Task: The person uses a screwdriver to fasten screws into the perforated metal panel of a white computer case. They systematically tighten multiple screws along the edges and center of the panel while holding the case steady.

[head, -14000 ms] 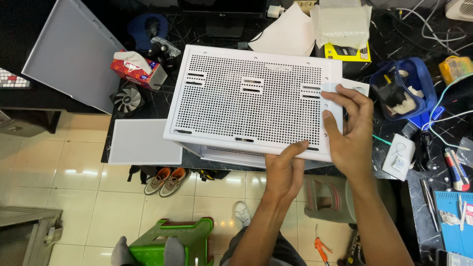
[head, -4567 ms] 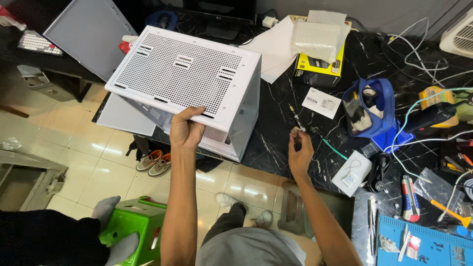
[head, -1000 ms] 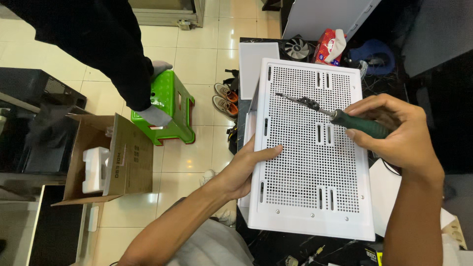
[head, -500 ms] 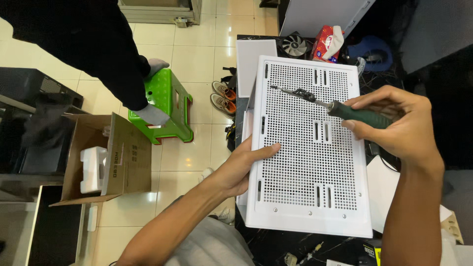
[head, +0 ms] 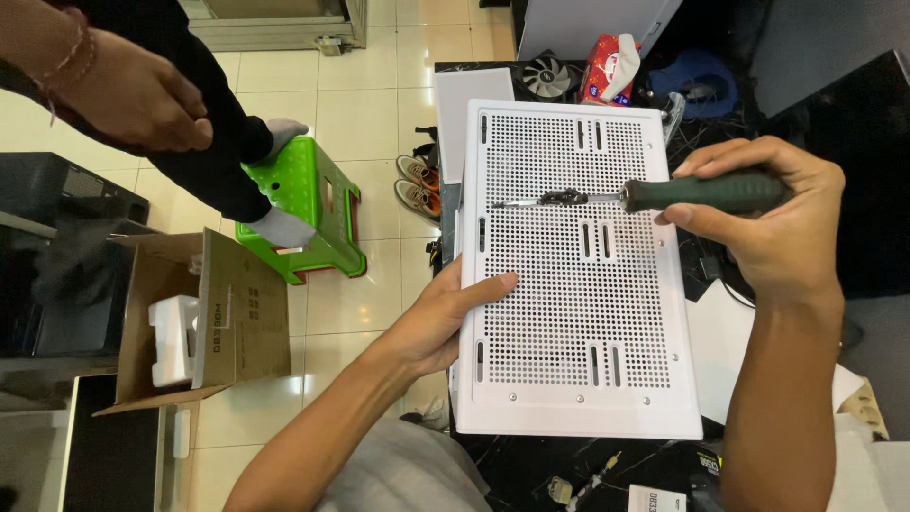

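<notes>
A white perforated computer case (head: 578, 313) lies on its side on the dark desk, its mesh panel facing up. My left hand (head: 445, 318) grips its left edge, thumb on top of the mesh. My right hand (head: 768, 223) holds a green-handled screwdriver (head: 701, 193) level above the panel. The metal shaft points left, and a small dark piece hangs on it near the tip (head: 561, 198). The tip hovers over the upper left part of the mesh.
Another person stands at upper left, one hand (head: 133, 95) out and a socked foot on a green stool (head: 303, 213). An open cardboard box (head: 204, 318) with white foam sits on the tiled floor. A fan (head: 552, 76), a red tissue pack (head: 611, 68) and shoes (head: 417, 185) lie beyond the case.
The view has drawn closer to the case. My right hand and the screwdriver have moved slightly down and right. The other person's hand has come into view at upper left.
</notes>
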